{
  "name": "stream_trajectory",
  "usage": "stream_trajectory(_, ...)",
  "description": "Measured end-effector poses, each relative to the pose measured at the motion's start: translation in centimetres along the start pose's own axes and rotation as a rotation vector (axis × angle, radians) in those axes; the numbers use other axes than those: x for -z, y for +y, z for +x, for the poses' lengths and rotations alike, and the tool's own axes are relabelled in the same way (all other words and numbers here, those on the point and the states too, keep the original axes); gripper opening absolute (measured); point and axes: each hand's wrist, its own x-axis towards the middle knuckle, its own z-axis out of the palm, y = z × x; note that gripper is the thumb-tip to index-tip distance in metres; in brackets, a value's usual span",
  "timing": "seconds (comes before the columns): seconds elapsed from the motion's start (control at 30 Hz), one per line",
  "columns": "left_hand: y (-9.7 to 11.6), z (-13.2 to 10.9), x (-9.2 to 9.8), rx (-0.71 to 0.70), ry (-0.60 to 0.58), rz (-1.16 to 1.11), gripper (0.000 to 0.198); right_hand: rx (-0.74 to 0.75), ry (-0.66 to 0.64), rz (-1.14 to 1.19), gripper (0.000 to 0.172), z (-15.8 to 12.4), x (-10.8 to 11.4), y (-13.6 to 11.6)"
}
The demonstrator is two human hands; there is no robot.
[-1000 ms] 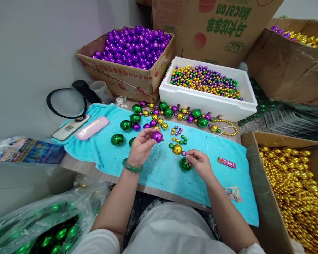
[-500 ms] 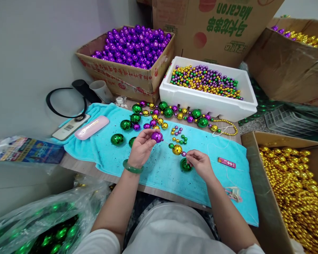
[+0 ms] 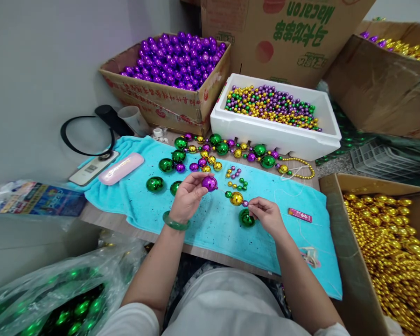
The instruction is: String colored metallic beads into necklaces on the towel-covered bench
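My left hand, with a green bangle at the wrist, pinches a large shiny purple bead between thumb and fingers. A thin string runs from this bead to a small green bead, a gold bead and a small purple bead. My right hand is closed on the string's end beside the small purple bead. Under its fingertips a large green bead shows, partly covered; I cannot tell whether it hangs or lies on the towel. Loose small beads lie in short rows beyond.
A finished-looking bead strand lies along the back of the blue towel. Behind stand a carton of purple beads and a white foam box of small beads. A carton of gold beads is at right, a pink case at left.
The purple bead and the threaded beads have shifted slightly right and, for the purple bead, a little lower. Both hands keep their pinch.
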Motion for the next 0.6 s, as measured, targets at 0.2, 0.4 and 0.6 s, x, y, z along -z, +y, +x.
stream_trajectory(0.2, 0.0, -0.2, 0.1, 0.015, -0.011, -0.016, 0.034, -0.029, -0.034, 0.041, 0.023, -0.1, 0.1, -0.1)
stream_trajectory(0.4, -0.5, -0.7, -0.3, 0.117, -0.058, -0.038, 0.034, -0.105, -0.109, 0.090, 0.028, -0.4, -0.6, -0.8)
stream_trajectory(0.6, -1.5, -0.5, -0.3, 0.134, 0.017, 0.017, 0.029, -0.071, -0.028, 0.094, 0.029, -0.4, -1.4, -0.9)
